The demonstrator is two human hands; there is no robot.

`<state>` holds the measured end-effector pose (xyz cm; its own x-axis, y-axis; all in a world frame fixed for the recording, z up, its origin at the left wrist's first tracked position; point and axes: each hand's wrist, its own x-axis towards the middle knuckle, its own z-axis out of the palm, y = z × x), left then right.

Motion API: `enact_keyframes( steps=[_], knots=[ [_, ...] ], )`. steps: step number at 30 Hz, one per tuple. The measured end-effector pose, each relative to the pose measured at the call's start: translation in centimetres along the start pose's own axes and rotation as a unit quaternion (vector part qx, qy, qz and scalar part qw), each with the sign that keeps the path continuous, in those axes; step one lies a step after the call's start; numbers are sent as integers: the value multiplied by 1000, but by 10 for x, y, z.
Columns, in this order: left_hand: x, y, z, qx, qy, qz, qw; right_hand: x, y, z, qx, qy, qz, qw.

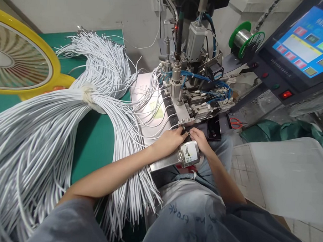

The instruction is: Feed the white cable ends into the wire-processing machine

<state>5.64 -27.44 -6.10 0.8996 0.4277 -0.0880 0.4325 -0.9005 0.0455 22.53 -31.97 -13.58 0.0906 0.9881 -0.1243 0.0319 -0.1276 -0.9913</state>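
While a green tabletop (92, 150) stretches at nine o'clock from the left hand (174, 138) and right hand (199, 138), a pale wall (75, 6) rises at ten. Bundled white cables (98, 97) crowd the tabletop, a yellow fan (53, 55) beyond. A machine (176, 86) blocks twelve o'clock; a lit screen (304, 45) stands at two, a white bin (287, 173) past three. Both hands' fingers narrow on a small piece (188, 133) at the machine's front edge, too tiny to identify, a labelled container (190, 153) at six.

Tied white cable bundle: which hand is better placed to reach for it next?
Probably the left hand. It is nearer the white cable bundle, and the left forearm crosses over the bundle's loose ends. The right hand is farther off, beyond the left, at the front of the machine.
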Motion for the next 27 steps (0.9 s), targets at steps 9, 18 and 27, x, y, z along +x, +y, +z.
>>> enact_keyframes(
  steps=[9, 18, 27],
  knots=[
    [-6, 8, -15, 8, -35, -62, 997, 4, 6, -2, 3, 33, 34, 999],
    [-5, 10, -9, 45, -25, -44, 998, 1, 2, 2, -27, 11, 1, 1000],
    [-8, 15, -11, 25, -18, -86, 996, -13, -8, -8, -134, 185, -73, 971]
  ],
)
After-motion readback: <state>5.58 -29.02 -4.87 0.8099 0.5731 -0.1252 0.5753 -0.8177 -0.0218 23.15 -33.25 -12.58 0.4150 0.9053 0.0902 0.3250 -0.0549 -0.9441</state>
